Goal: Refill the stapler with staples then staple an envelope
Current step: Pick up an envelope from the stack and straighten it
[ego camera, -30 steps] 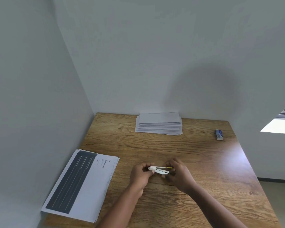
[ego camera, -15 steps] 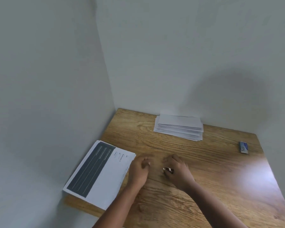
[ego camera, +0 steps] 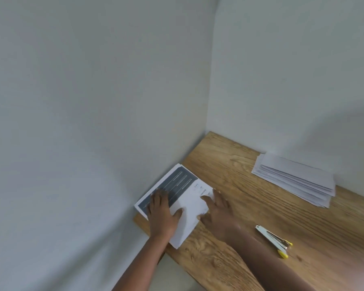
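Head view. Wooden table (ego camera: 250, 211) set into a corner of pale grey walls (ego camera: 93, 91), its near-left corner at about 7 o'clock of the frame.

Stack of printed papers (ego camera: 187, 198) at the table's left edge, hard against the left wall; top sheet white with a dark grey panel bearing pale lines, some small print too blurred to read.

Left hand (ego camera: 163, 213) laid flat on the papers, palm down, fingers spread and extended over the dark panel, thumb out toward 3 o'clock; open, gripping nothing.

Right hand (ego camera: 218, 208) just at 3 o'clock of the left one, likewise flat and open, fingers pointing toward 11 o'clock, resting on the right edge of the papers where sheet met wood; nothing held. Bare forearms entering from the bottom edge.

Stapler (ego camera: 272, 240) lay alone on the wood at about 4 o'clock of the right hand, near but not touched by either hand; white body, metal parts showing along its length, yellow tips at the end nearer the camera. Looked hinged partly apart, though too small to tell for sure.

Pile of white envelopes (ego camera: 294, 179) at about 2 o'clock of the hands, against the back wall, well apart from both stapler and papers, edges slightly fanned.
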